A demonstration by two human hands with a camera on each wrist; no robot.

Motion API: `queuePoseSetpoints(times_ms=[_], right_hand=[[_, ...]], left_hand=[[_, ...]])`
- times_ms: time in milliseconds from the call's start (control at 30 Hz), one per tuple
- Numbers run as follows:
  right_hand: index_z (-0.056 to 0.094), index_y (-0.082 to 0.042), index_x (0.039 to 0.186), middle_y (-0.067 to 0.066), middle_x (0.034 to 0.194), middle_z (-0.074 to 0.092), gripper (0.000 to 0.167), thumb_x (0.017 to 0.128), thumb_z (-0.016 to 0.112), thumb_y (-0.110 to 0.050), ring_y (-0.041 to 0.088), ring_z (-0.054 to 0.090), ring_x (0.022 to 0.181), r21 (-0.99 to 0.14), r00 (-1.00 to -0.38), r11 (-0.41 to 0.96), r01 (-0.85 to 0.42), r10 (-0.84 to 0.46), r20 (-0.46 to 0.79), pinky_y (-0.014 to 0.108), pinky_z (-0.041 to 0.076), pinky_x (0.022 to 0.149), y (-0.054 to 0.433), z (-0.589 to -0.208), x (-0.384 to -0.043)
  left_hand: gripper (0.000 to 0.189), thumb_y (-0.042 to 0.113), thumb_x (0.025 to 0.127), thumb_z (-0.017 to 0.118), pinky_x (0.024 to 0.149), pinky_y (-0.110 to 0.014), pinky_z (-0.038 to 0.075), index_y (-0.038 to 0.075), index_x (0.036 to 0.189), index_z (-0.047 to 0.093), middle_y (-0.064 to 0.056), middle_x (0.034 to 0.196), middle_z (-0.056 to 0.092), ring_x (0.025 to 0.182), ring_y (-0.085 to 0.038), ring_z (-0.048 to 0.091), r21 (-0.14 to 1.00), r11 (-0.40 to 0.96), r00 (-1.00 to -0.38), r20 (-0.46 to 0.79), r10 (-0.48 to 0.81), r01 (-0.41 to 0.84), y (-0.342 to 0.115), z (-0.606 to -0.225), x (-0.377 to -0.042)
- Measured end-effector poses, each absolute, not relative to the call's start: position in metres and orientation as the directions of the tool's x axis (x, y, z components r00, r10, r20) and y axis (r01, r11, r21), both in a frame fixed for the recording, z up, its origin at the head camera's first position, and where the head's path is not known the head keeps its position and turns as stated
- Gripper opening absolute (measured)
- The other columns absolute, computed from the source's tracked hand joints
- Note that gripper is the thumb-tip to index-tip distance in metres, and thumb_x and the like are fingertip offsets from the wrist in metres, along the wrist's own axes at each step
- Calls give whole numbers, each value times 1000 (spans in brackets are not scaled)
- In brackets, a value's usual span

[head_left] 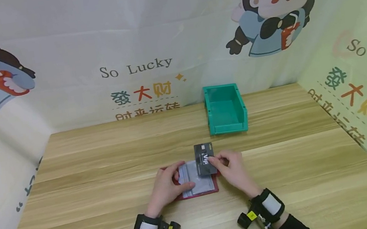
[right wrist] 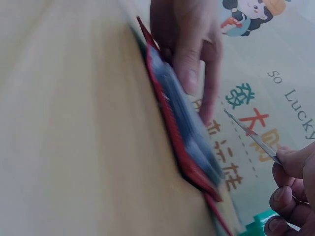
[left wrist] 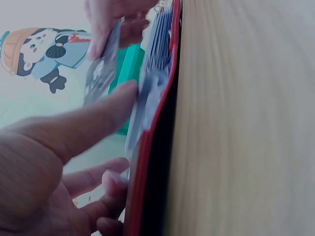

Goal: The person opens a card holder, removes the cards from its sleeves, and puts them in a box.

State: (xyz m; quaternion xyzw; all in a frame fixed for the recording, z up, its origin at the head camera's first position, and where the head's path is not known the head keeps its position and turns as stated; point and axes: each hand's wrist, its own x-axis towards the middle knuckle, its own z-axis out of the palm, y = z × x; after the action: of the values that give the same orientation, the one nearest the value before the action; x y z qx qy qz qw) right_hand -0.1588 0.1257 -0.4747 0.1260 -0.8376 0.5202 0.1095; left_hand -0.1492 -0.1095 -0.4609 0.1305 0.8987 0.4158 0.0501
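A red card holder (head_left: 216,186) lies open on the table, its clear plastic sleeves (head_left: 193,186) facing up. My left hand (head_left: 168,185) holds the holder's left part. In the left wrist view the thumb (left wrist: 106,115) touches the sleeves, and the other fingers are bent beside the red cover (left wrist: 142,182). Between the thumb and fingers of my right hand (head_left: 232,168) is a dark grey card printed "Vip" (head_left: 204,154), pinched by its right edge above the sleeves. The right wrist view shows the card (right wrist: 253,137) edge-on, apart from the sleeves.
A green plastic bin (head_left: 229,127) stands at the back of the wooden table (head_left: 106,164), against a printed backdrop cloth (head_left: 172,34). The cloth also lines the left and right sides. Each wrist carries a strapped-on camera.
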Motion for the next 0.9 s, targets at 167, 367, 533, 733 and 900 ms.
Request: queuePoseSetpoints(times_ms=[167,367,533,733,900], right_hand=[[70,1,79,1,68,51,21,97,74,-9,10,43,67,-800,-933,501,-331,-44,358,22,31,63,139,-457,-177],[70,3,78,11,68,59,22,96,75,-8,15,45,67,-712,-894,599,-366,-14,448,23,32,65,155,-439,-202],[70,4,78,15,70,61,26,98,74,-13,22,50,68,-669,-899,665,-331,-7,438,30,33,72,165,-427,-220],[70,4,82,18,74,64,29,101,70,-18,34,57,75,-641,-931,726,-249,3,365,45,34,85,175,-415,-242],[67,1,81,11,71,59,32,104,66,-21,33,55,79,-624,-960,762,-174,11,281,59,31,99,179,-407,-258]], left_hand=[[68,22,79,93,79,-30,25,-2,136,65,-2,84,46,87,-19,38,731,653,-964,28,264,200,-105,-460,-147],[67,21,79,94,77,-30,24,-1,136,66,-2,83,45,85,-18,38,726,656,-964,34,264,205,-105,-462,-147],[67,22,79,94,78,-30,24,-1,135,66,-2,83,45,86,-18,37,721,662,-965,36,260,205,-106,-464,-146],[67,22,79,93,79,-31,24,-1,136,66,-2,85,45,88,-19,38,726,659,-965,27,259,197,-106,-464,-146],[67,22,79,93,79,-32,24,0,137,66,-3,86,45,90,-20,37,728,661,-967,13,255,184,-106,-463,-146]])
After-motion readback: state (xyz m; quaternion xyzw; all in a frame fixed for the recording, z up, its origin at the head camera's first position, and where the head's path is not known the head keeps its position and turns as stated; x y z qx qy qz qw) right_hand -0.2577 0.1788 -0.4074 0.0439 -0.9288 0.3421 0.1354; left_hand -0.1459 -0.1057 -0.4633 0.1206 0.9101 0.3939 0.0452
